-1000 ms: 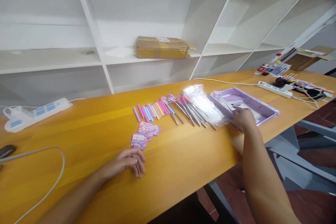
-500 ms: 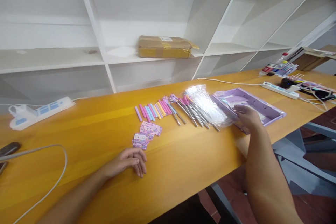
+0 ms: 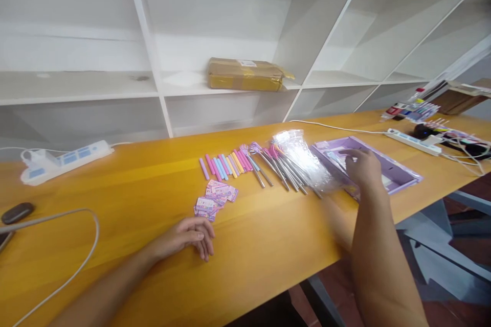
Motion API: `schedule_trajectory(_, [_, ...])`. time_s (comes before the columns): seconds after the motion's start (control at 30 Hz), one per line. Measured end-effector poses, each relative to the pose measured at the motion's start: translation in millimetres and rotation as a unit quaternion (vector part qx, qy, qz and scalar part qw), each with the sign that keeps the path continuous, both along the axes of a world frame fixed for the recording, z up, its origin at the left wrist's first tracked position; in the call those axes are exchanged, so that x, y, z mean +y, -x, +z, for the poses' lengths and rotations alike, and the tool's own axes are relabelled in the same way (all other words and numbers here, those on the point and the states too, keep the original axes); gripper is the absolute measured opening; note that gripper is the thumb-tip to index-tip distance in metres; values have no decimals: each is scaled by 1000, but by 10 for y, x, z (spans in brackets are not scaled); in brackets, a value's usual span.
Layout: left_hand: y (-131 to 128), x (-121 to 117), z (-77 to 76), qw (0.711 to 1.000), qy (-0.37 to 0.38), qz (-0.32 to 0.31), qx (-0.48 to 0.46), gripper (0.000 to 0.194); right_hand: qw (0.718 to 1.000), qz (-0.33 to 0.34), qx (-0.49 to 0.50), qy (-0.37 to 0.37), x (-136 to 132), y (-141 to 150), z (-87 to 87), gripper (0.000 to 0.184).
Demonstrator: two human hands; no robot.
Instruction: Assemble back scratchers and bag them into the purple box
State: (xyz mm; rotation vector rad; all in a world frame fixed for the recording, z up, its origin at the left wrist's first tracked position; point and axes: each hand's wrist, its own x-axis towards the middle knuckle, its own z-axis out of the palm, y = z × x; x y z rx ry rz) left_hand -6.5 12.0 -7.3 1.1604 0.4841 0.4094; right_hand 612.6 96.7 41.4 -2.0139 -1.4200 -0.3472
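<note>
My left hand (image 3: 193, 236) rests on the table with loosely bent, slightly parted fingers and nothing in them, just below a small pile of printed purple cards (image 3: 209, 205). Over the purple tray-like box (image 3: 402, 178) is my right hand (image 3: 362, 166), its fingers bent together; what they hold, if anything, is hidden. Clear-wrapped items lie in the box near those fingers. Clear plastic bags (image 3: 305, 161) lie left of the box. Beside them is a heap of metal rods with coloured claw-like heads (image 3: 284, 166), then a row of pink, blue, yellow and purple tubes (image 3: 224, 163).
Power strips stand at left (image 3: 67, 162) and right (image 3: 412, 141). A white cable (image 3: 95, 230) loops across the left side near a dark oval object (image 3: 18, 213). On the shelf sits a taped carton (image 3: 245, 74). A bottle (image 3: 395, 110) stands far right. A skin-coloured blur (image 3: 337, 222) shows below my right forearm.
My right hand has lifted slightly within the box area, its fingers more bent. My left hand stays in place. The view has shifted a little.
</note>
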Motion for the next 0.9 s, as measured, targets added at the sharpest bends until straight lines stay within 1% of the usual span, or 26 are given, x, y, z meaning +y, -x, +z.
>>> schedule_trajectory(0.03, [1, 1, -6, 1000, -1, 1, 1, 31, 1000, 15, -3, -6, 69, 108, 11, 36])
schedule_trajectory(0.1, [5, 3, -18, 1000, -5, 1, 6, 30, 998, 62, 5, 8, 213, 382, -21, 35])
schedule_trajectory(0.17, [11, 5, -30, 1000, -8, 1, 10, 30, 994, 109, 5, 21, 334, 700, -119, 31])
schedule_trajectory(0.2, [13, 5, -36, 1000, -7, 1, 11, 31, 992, 123, 4, 21, 377, 858, -185, 30])
schedule_trajectory(0.27, [17, 5, -46, 1000, -3, 0, 10, 31, 991, 130, 3, 15, 417, 1127, -318, 29])
schedule_trajectory(0.33, [19, 3, -54, 1000, -1, -1, 8, 32, 991, 130, 2, 12, 408, 1301, -418, 30])
schedule_trajectory(0.4, [20, 2, -60, 1000, -1, -1, 6, 33, 991, 136, 2, 19, 374, 1378, -464, 29])
schedule_trajectory(0.5, [20, 6, -65, 1000, 0, 0, 1, 35, 988, 147, 2, 42, 329, 1400, -460, 27])
schedule_trajectory(0.7, [29, 22, -65, 1000, 6, 4, -10, 37, 980, 152, -9, 126, 296, 1419, -447, 27])
schedule_trajectory(0.9, [43, 25, -58, 1000, -3, 9, 3, 38, 978, 146, -5, 146, 276, 1415, -450, 26])
